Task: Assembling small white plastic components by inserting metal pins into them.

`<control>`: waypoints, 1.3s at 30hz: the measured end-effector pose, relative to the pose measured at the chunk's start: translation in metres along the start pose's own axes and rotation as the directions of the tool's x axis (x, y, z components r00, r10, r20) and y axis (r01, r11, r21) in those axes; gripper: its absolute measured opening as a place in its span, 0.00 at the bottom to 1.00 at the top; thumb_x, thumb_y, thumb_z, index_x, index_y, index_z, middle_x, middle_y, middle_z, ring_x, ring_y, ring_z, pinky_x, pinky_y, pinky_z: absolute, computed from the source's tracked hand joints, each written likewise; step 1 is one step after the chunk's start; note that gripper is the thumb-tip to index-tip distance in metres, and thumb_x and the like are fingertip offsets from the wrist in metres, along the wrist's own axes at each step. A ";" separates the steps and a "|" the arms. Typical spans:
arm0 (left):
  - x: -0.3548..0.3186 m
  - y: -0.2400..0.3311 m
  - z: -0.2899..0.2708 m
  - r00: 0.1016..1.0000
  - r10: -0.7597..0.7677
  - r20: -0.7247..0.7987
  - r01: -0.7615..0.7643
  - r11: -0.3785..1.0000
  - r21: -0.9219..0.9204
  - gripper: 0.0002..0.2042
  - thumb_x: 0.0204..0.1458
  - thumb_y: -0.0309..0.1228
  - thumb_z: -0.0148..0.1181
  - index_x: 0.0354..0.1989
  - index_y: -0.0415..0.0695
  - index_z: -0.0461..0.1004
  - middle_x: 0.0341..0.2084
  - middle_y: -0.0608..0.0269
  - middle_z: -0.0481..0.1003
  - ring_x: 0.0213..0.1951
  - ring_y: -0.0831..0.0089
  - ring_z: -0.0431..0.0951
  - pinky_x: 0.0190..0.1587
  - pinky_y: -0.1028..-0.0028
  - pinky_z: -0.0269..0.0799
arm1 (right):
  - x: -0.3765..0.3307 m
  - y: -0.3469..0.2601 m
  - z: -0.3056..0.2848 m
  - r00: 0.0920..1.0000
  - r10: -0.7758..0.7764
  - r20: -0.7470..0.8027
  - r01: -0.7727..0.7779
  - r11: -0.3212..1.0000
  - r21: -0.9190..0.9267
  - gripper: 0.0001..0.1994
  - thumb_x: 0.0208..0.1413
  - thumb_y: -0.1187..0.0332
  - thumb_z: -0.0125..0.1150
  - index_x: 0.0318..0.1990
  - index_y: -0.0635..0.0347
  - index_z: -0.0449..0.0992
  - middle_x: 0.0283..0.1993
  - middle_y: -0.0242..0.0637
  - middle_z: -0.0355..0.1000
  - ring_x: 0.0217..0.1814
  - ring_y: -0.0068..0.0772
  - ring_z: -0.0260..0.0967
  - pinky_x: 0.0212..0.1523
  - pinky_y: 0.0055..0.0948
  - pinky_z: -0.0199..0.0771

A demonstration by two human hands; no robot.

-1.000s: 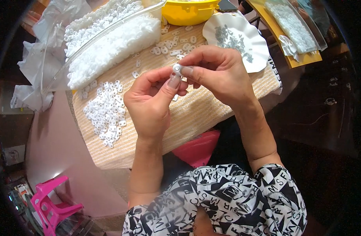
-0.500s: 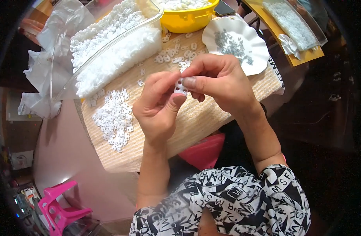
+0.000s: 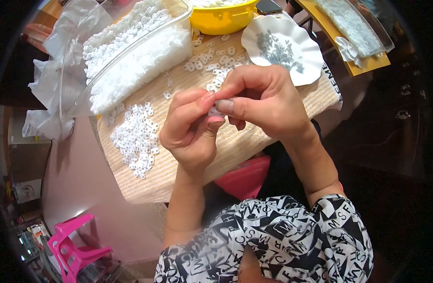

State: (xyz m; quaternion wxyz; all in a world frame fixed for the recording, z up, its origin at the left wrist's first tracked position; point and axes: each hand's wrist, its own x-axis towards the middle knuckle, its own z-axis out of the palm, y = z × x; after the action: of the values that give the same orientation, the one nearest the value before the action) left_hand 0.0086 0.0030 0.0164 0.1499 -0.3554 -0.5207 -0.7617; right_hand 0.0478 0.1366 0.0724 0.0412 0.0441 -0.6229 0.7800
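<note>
Over the middle of the table, my left hand point(image 3: 190, 129) is closed on a small white plastic piece point(image 3: 213, 112), pinched between fingers and thumb. Fingertips cover most of this piece. My right hand point(image 3: 269, 101) meets it from the right, thumb and forefinger pressed together at its upper edge; whatever lies between them is hidden. Loose white two-holed pieces point(image 3: 202, 60) are scattered just beyond my hands. A bigger heap of such pieces point(image 3: 135, 139) lies left of my left hand. Beyond my right hand, a white fluted plate point(image 3: 311, 59) holds small grey pins point(image 3: 276, 49).
A large clear bin point(image 3: 148, 45) full of white parts stands at the back left, by crumpled plastic bags point(image 3: 56, 89). A yellow basin point(image 3: 223, 21) is at the back. Another clear tray point(image 3: 351, 28) sits far right. A pink stool point(image 3: 75, 250) stands at lower left.
My right thumb and forefinger have closed in over the white piece, which is now mostly covered. My left fingers have shifted slightly around it. The whole view has moved a little.
</note>
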 end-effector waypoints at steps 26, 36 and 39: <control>0.007 0.005 -0.003 0.926 -0.375 0.040 0.366 0.867 -0.339 0.19 0.46 0.26 0.59 0.47 0.34 0.66 0.35 0.60 0.70 0.32 0.77 0.71 0.34 0.80 0.68 | 0.007 -0.002 0.001 0.997 0.050 -0.058 -0.050 0.999 0.009 0.05 0.48 0.76 0.57 0.33 0.68 0.73 0.24 0.34 0.71 0.22 0.17 0.65 0.21 0.15 0.67; 0.010 0.008 -0.009 0.841 -0.505 -0.194 0.533 0.835 0.135 0.08 0.46 0.20 0.57 0.36 0.34 0.72 0.27 0.65 0.71 0.29 0.81 0.70 0.33 0.83 0.66 | 0.073 -0.035 -0.036 0.720 -0.656 -0.225 0.264 0.559 -0.786 0.05 0.40 0.75 0.54 0.23 0.69 0.73 0.22 0.49 0.70 0.24 0.44 0.70 0.26 0.31 0.68; 0.008 0.003 -0.009 0.898 -0.423 -0.126 0.440 0.845 0.302 0.08 0.44 0.20 0.58 0.34 0.34 0.72 0.27 0.65 0.70 0.29 0.80 0.70 0.32 0.82 0.66 | 0.109 -0.042 -0.060 0.861 -0.506 -0.060 0.110 0.300 -0.948 0.05 0.40 0.76 0.50 0.21 0.67 0.72 0.21 0.53 0.69 0.26 0.48 0.70 0.29 0.36 0.69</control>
State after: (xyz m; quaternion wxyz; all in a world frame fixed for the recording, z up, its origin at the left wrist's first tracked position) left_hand 0.0015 -0.0052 0.0227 0.0451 -0.1792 -0.7005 -0.6893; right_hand -0.0565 0.2051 0.1132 0.3201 -0.0049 -0.9095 0.2653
